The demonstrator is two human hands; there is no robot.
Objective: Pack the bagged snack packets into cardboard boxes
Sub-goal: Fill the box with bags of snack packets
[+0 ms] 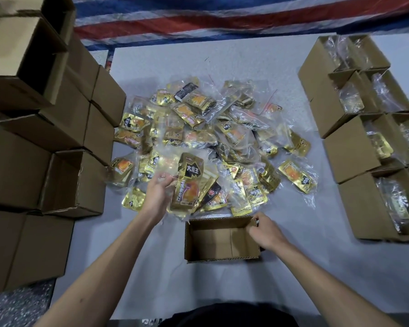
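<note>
Gripping a clear plastic bag of gold foil snack packets (189,185) by its left edge with the left hand (157,192), fingers curled round the plastic. Held up just beyond the far wall of the box, probably so as to drop straight in. Clasping with the right hand (265,232) the right wall of a small open brown cardboard box (208,241), fingers curled over the rim, likely to steady it and keep the mouth square for loading.

Spread beneath everything: a pale grey sheet (198,279), probably to keep the goods off the floor. Stacked at the left: a bank of empty brown cardboard boxes (14,161), within easy reach of the left arm as stock. Ranged at the right: rows of brown cardboard boxes (350,147) already filled with clear bags, set well apart from the empties, seemingly to keep done from undone. Heaped in the middle, between the two: a loose pile of bagged gold packets (222,128), just beyond the open box, calling for short reaches only. Bare inside as yet, that open box, with much of the pile left to pack.
</note>
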